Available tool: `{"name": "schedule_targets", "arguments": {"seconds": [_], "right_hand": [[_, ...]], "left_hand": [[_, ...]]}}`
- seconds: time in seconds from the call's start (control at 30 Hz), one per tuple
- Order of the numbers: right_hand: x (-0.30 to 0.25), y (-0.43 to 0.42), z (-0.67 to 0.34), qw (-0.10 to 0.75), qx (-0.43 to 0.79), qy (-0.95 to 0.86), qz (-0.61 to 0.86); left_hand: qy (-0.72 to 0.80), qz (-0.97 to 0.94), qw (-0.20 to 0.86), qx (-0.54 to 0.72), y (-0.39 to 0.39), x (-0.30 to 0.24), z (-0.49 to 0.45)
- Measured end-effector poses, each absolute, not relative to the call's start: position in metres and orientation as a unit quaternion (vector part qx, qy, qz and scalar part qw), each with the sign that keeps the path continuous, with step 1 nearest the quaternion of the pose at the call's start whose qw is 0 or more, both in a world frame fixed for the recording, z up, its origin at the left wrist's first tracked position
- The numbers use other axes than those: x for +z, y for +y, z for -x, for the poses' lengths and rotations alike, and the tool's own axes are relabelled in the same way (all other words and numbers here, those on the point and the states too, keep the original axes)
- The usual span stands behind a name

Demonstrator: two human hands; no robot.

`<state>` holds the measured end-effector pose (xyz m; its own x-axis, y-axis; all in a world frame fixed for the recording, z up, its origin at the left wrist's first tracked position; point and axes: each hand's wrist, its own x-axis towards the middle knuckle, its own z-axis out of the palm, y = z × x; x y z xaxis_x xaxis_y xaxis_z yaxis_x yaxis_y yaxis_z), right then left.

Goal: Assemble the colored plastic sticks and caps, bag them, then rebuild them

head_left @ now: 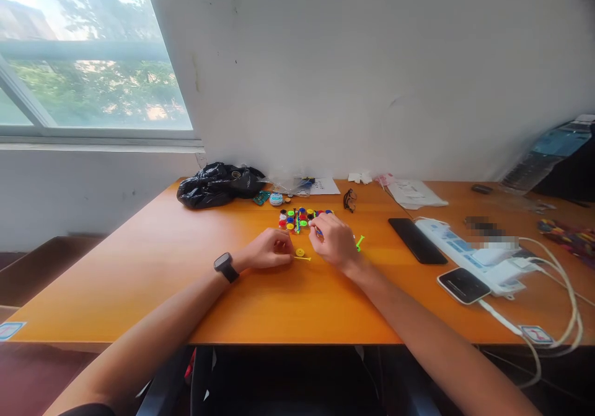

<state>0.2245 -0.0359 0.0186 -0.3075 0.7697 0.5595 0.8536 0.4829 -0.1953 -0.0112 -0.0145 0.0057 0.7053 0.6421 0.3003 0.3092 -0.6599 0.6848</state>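
Observation:
My left hand point(270, 248), wearing a black watch point(225, 267) on its wrist, rests low over the table with fingers curled. At its thumb and fingertips is one end of a thin yellow stick point(303, 258), seemingly pinched there. Just above the stick lies a round yellow disc point(300, 252). My right hand point(333, 240) is closed in a pinch beside the group of small coloured discs point(290, 220); what its fingertips hold is too small to make out. Partly behind the right hand, bright green stick pieces point(359, 242) lie on the table.
On the brown table point(167, 279), a black plastic bag point(220, 183) lies at the back left. Folded glasses point(350, 199) and papers point(413, 193) are toward the back. A black phone point(417, 240), a white power strip point(465, 252) with cables and a second device point(463, 285) occupy the right.

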Motion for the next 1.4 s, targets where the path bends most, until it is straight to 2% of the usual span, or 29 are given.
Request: {"name": "schedule_targets", "arguments": {"seconds": [0.1, 0.27, 0.43, 0.53, 0.67, 0.77, 0.93, 1.2, 1.4], "right_hand": [[0.018, -0.044, -0.215, 0.369, 0.047, -0.815, 0.445], [0.009, -0.048, -0.208, 0.357, 0.16, -0.824, 0.411], [0.003, -0.045, -0.208, 0.361, 0.151, -0.829, 0.399], [0.005, -0.042, -0.21, 0.408, 0.131, -0.798, 0.425], [0.012, -0.038, -0.216, 0.492, 0.131, -0.747, 0.428], [0.013, -0.036, -0.217, 0.522, 0.152, -0.727, 0.42], [0.006, -0.033, -0.212, 0.524, 0.241, -0.701, 0.419], [-0.003, -0.023, -0.214, 0.516, 0.359, -0.642, 0.44], [-0.011, -0.02, -0.215, 0.461, 0.358, -0.674, 0.453]], "left_hand": [[0.302, -0.842, 0.346, 0.284, -0.012, 0.004, 0.012], [0.333, -0.821, 0.358, 0.295, -0.008, 0.003, 0.014], [0.323, -0.819, 0.365, 0.302, -0.008, 0.0, 0.012], [0.312, -0.821, 0.357, 0.317, -0.012, -0.002, 0.01], [0.272, -0.866, 0.278, 0.316, -0.017, -0.006, 0.005], [0.287, -0.88, 0.23, 0.3, -0.015, -0.009, 0.001], [0.359, -0.855, 0.198, 0.317, -0.009, -0.015, 0.003], [0.353, -0.826, 0.249, 0.363, -0.007, -0.014, 0.007], [0.339, -0.827, 0.213, 0.395, -0.012, -0.005, 0.007]]}}
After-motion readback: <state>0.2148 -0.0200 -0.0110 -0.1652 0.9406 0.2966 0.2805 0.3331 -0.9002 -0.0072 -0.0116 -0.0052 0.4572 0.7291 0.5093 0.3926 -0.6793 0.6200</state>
